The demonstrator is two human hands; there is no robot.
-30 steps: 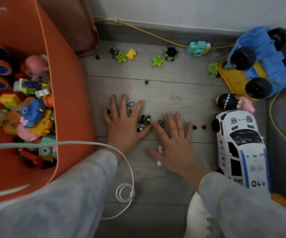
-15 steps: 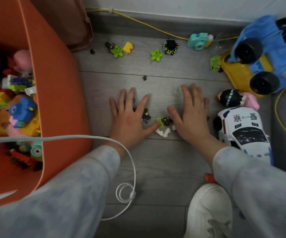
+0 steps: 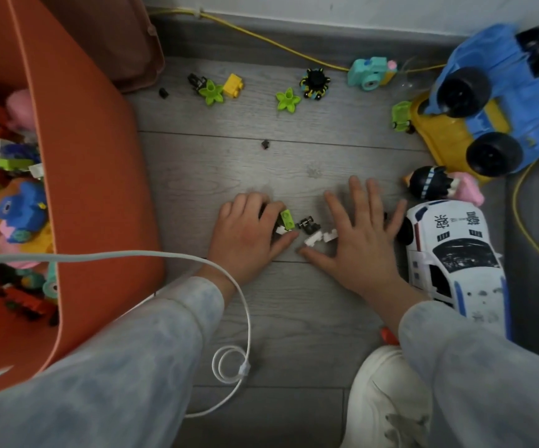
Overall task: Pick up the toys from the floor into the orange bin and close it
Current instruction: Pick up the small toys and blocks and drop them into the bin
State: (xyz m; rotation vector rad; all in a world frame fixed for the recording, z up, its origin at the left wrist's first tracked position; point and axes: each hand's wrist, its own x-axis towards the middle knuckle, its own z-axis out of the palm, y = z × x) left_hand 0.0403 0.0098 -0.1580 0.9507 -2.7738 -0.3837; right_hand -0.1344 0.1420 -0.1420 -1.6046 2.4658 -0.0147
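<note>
Two hands (image 3: 303, 240) around small bricks (image 3: 318, 236)

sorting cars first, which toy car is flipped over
The blue and yellow car by the wall: its black wheels face up. The white police car sits upright.

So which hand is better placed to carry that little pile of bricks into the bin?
Probably the left hand: it is curled on the green brick and lies nearer the orange bin. The right hand lies flat by the police car.

left hand (image 3: 248, 234) now curled over small pieces (image 3: 289, 223), right hand (image 3: 357, 240) drawn closer
</note>
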